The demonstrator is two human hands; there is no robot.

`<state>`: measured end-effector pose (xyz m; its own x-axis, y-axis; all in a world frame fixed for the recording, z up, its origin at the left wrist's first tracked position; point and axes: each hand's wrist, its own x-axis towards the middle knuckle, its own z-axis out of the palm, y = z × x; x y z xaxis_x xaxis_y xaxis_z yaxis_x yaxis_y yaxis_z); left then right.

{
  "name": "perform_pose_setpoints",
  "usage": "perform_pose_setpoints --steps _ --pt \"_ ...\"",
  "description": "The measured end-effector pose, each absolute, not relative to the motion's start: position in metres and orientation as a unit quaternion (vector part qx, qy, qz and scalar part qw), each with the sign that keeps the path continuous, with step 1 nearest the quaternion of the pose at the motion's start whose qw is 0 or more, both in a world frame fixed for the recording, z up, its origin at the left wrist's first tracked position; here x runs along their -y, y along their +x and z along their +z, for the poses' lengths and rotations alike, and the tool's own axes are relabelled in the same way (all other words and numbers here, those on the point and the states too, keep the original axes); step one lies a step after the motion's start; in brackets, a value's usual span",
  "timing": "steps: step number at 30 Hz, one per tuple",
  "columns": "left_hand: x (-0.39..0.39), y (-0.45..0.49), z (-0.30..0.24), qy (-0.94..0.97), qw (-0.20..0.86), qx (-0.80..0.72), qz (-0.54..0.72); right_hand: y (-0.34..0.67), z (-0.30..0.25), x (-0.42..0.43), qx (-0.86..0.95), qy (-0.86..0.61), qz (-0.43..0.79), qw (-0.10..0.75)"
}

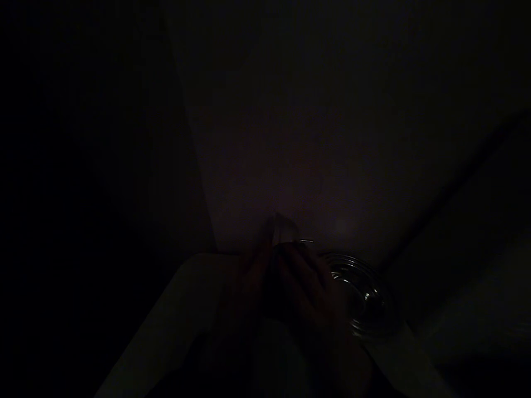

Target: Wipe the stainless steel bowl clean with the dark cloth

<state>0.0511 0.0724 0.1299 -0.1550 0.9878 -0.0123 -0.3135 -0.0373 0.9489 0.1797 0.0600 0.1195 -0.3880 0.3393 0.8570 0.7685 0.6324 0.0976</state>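
The picture is very dark, and few details show. My left hand point(248, 273) and my right hand point(309, 284) are close together over the near part of a pale surface point(182, 298). Between them is a dark thing with a pale, thin upper part point(285, 229), its kind too dim to tell. The fingers of both hands seem to be closed around it. By my right fingertips a short, thin, shiny edge point(306, 240) catches the light. Just right of my right hand lies a round, shiny, ridged dish point(369, 298), apparently of metal or glass.
A plain wall point(290, 132) rises behind the surface. On the left, a darker upright panel or wall point(182, 166) meets it at a corner. A dark slanting line point(456, 188) crosses the right side. The far left is black.
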Motion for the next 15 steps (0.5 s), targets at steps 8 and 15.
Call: perform_pose_setpoints --steps 8,15 --pt "-0.0758 0.0491 0.1223 0.372 0.493 -0.445 0.649 0.1799 0.121 -0.0621 0.796 -0.334 -0.239 0.445" --pt "-0.0765 0.0444 0.1287 0.388 0.489 -0.427 0.654 0.1741 0.1132 -0.0566 0.799 -0.32 -0.241 0.448"
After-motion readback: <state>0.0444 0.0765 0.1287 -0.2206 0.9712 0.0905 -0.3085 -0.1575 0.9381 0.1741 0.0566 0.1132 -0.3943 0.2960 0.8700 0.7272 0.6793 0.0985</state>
